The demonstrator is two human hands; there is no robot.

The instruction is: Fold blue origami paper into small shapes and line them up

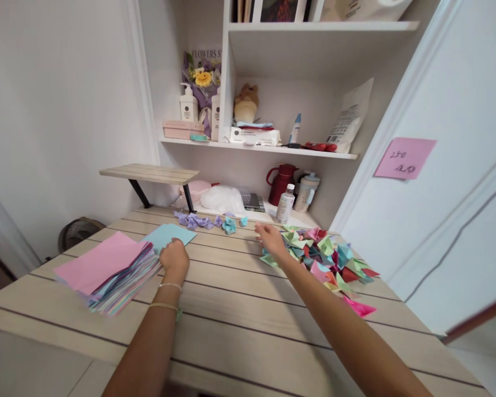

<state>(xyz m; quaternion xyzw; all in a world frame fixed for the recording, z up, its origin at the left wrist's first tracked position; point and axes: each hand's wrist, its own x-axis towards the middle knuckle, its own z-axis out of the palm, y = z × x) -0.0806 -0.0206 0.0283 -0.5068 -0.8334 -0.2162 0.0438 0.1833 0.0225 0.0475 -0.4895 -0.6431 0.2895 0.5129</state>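
My left hand (174, 258) is closed at the near right edge of the light-blue paper (173, 236); its fingertips are hidden, so what is in them does not show. Left of it lies a thick stack of coloured paper (103, 262), a pink sheet on top. My right hand (270, 238) is above the table with fingers stretched out, beside a heap of multicoloured folded-paper pieces (326, 251). Beyond the hands sit a blue folded-paper piece (228, 225), a smaller blue one (243, 221) and a row of purple folded-paper pieces (194, 220).
At the back stand a small wooden riser (152, 173), a clear plastic bag (222, 199), a bottle (285, 205), a red jug (281, 184) and a light-blue cup (307, 193). White shelves (289, 28) rise behind. A pink note (405, 158) sticks to the right wall.
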